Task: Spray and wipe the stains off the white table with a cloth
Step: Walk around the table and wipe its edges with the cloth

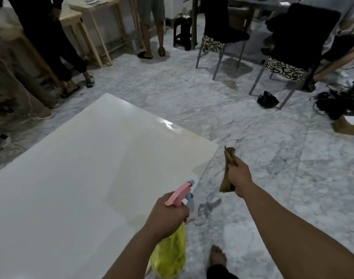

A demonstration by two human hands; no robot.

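White table leftward, left hand gripping spray bottle, right hand clutching cloth

the room was dim and the picture soft and slightly grainy. a small bright glare sat on the far right edge of the white desk. wide-angle distortion bent the edges; the upper left corner was blurred.

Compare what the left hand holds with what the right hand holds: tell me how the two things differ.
The spray bottle is rigid, translucent yellow with a pink and blue trigger head; the cloth is soft, brown and bunched. The left hand grips the bottle at its neck, by the white table edge; the right hand holds the cloth out over the floor. Both are held off the table.
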